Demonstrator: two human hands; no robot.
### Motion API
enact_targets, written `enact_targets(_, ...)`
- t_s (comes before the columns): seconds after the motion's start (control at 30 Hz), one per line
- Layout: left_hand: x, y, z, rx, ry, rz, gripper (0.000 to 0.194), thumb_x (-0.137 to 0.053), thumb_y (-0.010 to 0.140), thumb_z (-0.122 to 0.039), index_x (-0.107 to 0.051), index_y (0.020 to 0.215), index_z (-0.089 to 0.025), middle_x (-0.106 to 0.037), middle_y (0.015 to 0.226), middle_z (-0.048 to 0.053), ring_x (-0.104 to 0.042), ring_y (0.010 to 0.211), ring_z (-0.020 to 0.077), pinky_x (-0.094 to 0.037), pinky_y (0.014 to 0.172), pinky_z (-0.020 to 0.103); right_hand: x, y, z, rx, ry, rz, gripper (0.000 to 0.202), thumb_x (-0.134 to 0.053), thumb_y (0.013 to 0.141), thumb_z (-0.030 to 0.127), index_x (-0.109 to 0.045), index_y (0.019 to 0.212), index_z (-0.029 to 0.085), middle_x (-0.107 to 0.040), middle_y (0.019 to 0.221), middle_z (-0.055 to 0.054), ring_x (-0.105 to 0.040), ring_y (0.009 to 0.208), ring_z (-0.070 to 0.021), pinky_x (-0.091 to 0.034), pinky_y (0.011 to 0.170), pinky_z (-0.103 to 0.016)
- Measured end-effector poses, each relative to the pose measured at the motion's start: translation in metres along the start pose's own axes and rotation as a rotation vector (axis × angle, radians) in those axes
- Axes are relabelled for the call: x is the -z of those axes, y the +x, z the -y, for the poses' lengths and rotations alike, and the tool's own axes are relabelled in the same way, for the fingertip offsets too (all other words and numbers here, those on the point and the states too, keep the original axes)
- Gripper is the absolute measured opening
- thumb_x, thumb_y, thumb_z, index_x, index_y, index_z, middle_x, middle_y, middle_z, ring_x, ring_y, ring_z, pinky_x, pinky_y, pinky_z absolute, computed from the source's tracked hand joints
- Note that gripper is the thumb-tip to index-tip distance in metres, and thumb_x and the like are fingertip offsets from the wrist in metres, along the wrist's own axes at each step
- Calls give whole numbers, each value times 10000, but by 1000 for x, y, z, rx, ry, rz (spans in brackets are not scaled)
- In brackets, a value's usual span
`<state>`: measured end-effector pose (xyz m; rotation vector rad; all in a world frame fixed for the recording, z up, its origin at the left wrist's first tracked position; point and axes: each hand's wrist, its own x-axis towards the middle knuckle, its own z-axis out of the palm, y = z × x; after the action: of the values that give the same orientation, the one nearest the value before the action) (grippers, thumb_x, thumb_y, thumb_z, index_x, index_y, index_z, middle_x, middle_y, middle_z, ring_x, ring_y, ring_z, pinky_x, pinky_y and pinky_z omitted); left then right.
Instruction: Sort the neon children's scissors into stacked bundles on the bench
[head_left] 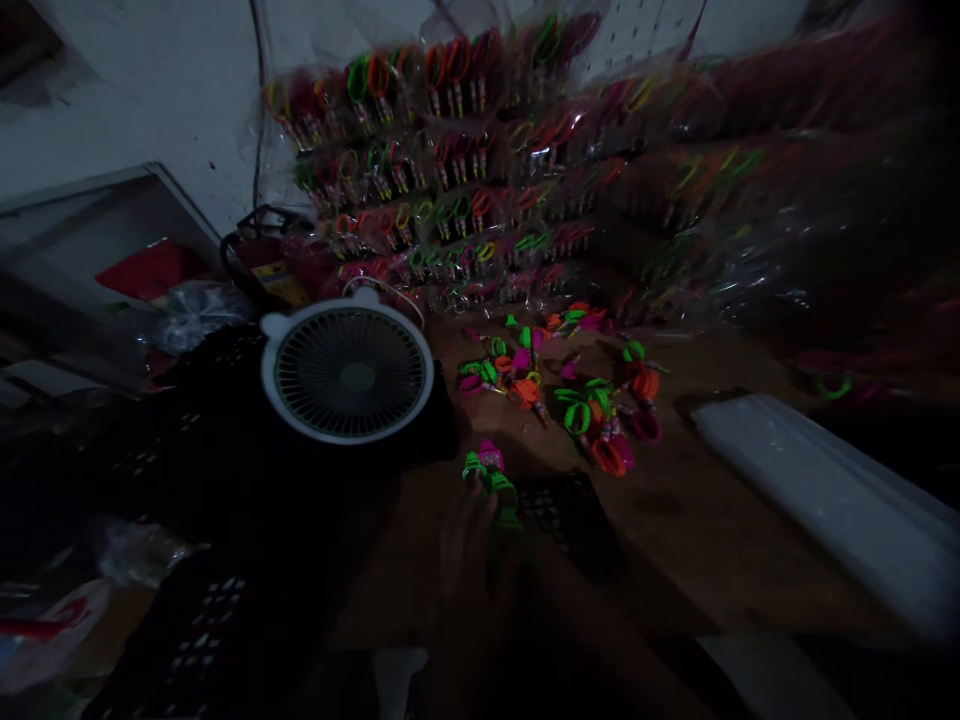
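Observation:
The scene is dark and blurred. Low in the middle of the view, my left hand has its fingers closed on a bright green plastic band, which looks like a toy watch. A pink plastic piece shows just beyond the fingertips, beside more green. My right hand lies close against the left, below the green band; its fingers are lost in shadow. Ahead on the wooden table lies a loose pile of green, orange and pink bands, several with printed strips on them.
A round white fan stands at the left. A black perforated basket sits right of my hands. Flat clear plastic bags lie at the right. Behind, filled bags of coloured bands are stacked against the wall.

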<state>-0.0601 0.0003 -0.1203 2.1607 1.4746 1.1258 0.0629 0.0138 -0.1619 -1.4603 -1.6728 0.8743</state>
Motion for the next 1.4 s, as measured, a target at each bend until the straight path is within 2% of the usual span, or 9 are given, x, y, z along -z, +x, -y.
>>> enact_targets(0.2,-11,10,8,-169,102,11,374,-507,860,-173,-544,1222,-264,-517,1330,32,-343,1319,242,-392,1029,438,10,-3,0,32,-44,44,256,-508,922,360,-590,1063,164,-600,1082,-71,-595,903,-155,-515,803,-341)
enact_targets(0.37,-17,10,10,-273,243,-72,311,-522,860,-164,-556,1163,-225,-577,1250,28,-379,1278,231,-441,964,395,55,26,-12,55,-108,32,220,-546,883,287,-626,1049,166,-631,1014,-63,-603,887,-182,-506,798,-327)
enact_targets(0.47,-17,10,7,-262,213,-79,312,-525,857,-146,-555,1159,-217,-569,1257,33,-377,1285,228,-427,985,393,94,54,-21,3,-362,-168,312,-515,854,189,-612,1149,166,-603,1124,-131,-549,1047,-277,-451,895,-399)
enact_targets(0.57,-17,11,4,-253,170,-111,279,-512,861,-130,-571,1122,-210,-577,1244,39,-366,1293,227,-410,1000,391,117,74,-31,-193,-750,-409,470,-477,872,185,-451,1340,170,-374,1385,-223,-368,1239,-394,-368,934,-543)
enact_targets(0.7,-19,12,2,-246,133,-144,270,-499,867,-119,-574,1110,-209,-580,1239,36,-379,1280,215,-404,997,373,115,80,-39,-293,-784,-193,525,-467,887,215,-367,1398,144,-400,1334,-273,-479,1144,-388,-418,873,-509)
enact_targets(0.87,-20,12,1,-253,137,-169,252,-512,861,-125,-585,1089,-206,-595,1211,48,-389,1273,225,-409,996,381,100,78,-42,38,-423,-89,531,-576,830,288,-452,1327,148,-505,1261,-168,-563,1061,-243,-456,889,-341)
enact_targets(0.97,-20,11,3,-268,141,-183,255,-507,868,-130,-582,1102,-200,-589,1215,54,-398,1269,230,-422,990,391,102,78,-46,71,-408,-90,449,-554,819,207,-516,1258,119,-568,1197,-164,-601,998,-219,-474,845,-294)
enact_targets(1.13,-22,12,5,-296,137,-190,275,-517,861,-106,-573,1117,-193,-588,1212,65,-400,1268,235,-422,984,399,113,82,-48,-63,-588,39,277,-529,854,294,-647,1032,118,-689,880,-146,-656,799,-235,-471,680,-258)
enact_targets(1.4,-21,12,3,-303,136,-199,281,-532,850,-88,-582,1109,-186,-589,1213,66,-405,1266,237,-426,976,389,140,74,-44,-337,-784,-70,344,-404,879,145,-522,1191,62,-629,1032,-216,-642,898,-278,-460,713,-315)
